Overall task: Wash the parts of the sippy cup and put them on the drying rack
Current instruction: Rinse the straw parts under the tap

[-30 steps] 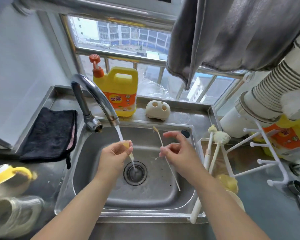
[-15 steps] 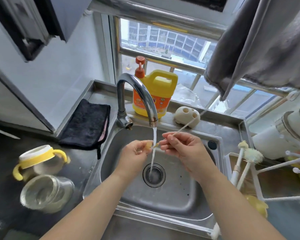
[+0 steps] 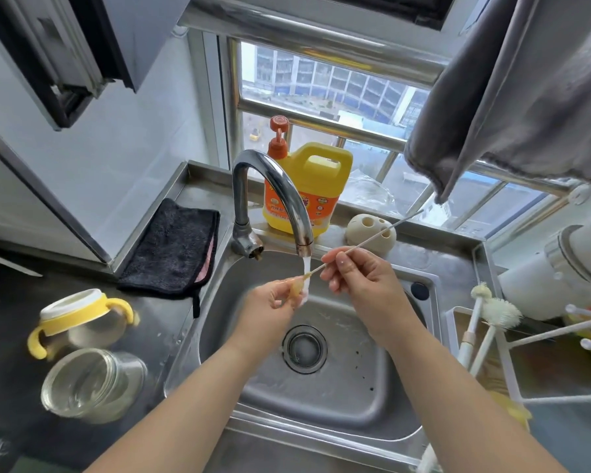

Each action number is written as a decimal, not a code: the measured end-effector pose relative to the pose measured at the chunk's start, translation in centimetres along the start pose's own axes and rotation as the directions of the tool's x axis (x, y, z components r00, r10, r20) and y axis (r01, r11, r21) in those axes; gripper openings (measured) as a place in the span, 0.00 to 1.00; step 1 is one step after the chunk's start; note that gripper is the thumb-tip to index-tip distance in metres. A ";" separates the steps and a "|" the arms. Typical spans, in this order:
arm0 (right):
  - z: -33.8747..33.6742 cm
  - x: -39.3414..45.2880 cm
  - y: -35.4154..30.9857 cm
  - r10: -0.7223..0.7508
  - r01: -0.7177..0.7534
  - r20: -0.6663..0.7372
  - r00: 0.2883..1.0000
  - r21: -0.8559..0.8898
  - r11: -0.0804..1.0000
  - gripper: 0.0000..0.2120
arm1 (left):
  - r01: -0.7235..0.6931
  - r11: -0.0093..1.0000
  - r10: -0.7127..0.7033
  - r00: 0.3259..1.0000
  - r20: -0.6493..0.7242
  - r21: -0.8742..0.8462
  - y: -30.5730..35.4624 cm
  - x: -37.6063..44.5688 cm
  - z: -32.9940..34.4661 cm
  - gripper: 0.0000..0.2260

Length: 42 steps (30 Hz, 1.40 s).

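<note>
1. Stainless counter and sink (image 3: pixel 382 387) sit under a barred window, with a black cloth (image 3: pixel 174 247) draped at the far left of the ledge.
2. On the dark counter at the left stand two cup parts not under the water: the yellow-handled lid (image 3: pixel 79 319) and, just in front of it, the clear cup body (image 3: pixel 89 384) lying on its side.
3. Over the basin, the left hand (image 3: pixel 270 302) pinches a small translucent yellow straw piece (image 3: pixel 296 286) between thumb and fingertips, right in the stream from the tap (image 3: pixel 280 196).
4. That piece looks soft, light and slippery when wet; a firm pinch near its middle should keep it from squirting toward the drain (image 3: pixel 304 348).
5. The right hand (image 3: pixel 359 278) pinches a thin straw brush (image 3: pixel 369 238) low on its wire, with the tip at the mouth of the piece. The wire looks flexible, so a hold close to the working end gives control.
6. Behind the tap stand a yellow detergent jug (image 3: pixel 307 189) and a cream holder (image 3: pixel 369 230).
7. At the right, the white drying rack (image 3: pixel 543 332) has bottle brushes (image 3: pixel 492 312) leaning at its near side.
</note>
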State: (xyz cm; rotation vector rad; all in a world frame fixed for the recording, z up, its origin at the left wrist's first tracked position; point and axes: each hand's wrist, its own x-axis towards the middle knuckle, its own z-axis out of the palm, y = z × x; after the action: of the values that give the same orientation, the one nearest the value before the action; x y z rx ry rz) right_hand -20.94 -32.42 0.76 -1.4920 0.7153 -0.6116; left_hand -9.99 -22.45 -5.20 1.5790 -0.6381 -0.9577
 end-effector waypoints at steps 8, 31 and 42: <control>0.3 0.2 0.6 0.025 -0.025 0.027 0.999 0.006 1.000 0.13 | -0.032 0.999 0.032 0.999 0.021 -0.001 0.7 -0.1 -0.3 0.09; 0.5 0.3 1.8 0.039 -0.029 0.036 0.999 -0.235 0.972 0.09 | -0.129 0.992 0.126 0.977 0.172 0.006 1.3 0.0 -0.2 0.14; 0.8 1.5 2.5 0.235 -0.237 -0.027 0.972 -0.092 0.967 0.10 | 0.034 0.999 -0.032 0.987 0.159 -0.009 1.3 0.3 -0.1 0.12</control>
State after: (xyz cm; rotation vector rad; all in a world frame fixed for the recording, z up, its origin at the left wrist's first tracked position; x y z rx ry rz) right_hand -19.59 -32.99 -1.84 -1.4622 0.9302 -0.4132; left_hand -9.63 -22.96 -4.03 1.5166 -0.7172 -1.1184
